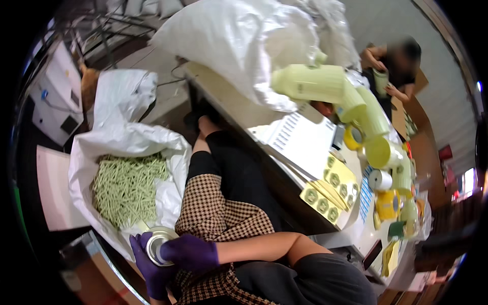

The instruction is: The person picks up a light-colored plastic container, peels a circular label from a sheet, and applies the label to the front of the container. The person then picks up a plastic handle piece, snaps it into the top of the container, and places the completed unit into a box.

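Low in front of me, by the edge of a white sack (101,145), both my gloved hands meet at a round thing with a shiny silver ring-shaped rim (161,235); its kind is unclear. My left hand (150,267), in a purple glove, is closed around its outer left side. My right hand (190,252), also in purple, is curled against its right side with the fingertips over or inside the rim; whether they pinch something small is hidden. A small pale green piece (143,226) sticks out beside the rim. Many thin pale green strips (129,188) fill the sack.
A table (223,96) on the right bears a large white bag (218,40), pale green bottles (312,82), a spiral notebook (305,137), yellow sticker sheets (333,188), tape rolls (353,137) and a phone (372,254). Beyond it a person (394,66) holds a green bottle.
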Tool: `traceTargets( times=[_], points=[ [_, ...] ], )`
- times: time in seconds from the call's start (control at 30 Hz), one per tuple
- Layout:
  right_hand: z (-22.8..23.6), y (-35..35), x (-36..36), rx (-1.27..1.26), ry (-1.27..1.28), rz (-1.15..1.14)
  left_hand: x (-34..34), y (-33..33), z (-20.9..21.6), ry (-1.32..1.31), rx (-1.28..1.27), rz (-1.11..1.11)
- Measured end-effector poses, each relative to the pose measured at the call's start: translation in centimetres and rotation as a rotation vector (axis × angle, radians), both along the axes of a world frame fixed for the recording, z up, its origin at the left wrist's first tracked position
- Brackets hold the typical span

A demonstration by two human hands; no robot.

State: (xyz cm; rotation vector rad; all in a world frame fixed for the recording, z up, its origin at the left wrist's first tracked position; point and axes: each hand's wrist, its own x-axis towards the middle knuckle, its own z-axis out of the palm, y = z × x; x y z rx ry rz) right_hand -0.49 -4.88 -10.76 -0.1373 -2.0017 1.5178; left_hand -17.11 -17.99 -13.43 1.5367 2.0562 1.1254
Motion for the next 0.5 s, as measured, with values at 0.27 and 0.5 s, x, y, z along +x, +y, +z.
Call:
traceTargets(
  times=[0.27, 0.5],
  points=[
    [-0.5, -2.5, -0.1, 0.200, -0.406, -0.302, 2.3, 1.4, 0.3, 0.361, 0.155, -0.180],
    [-1.7, -1.3, -0.2, 0.303, -0.401, -0.177, 3.0, 2.0, 1.7, 0.468, 0.153, -0.161]
  ],
)
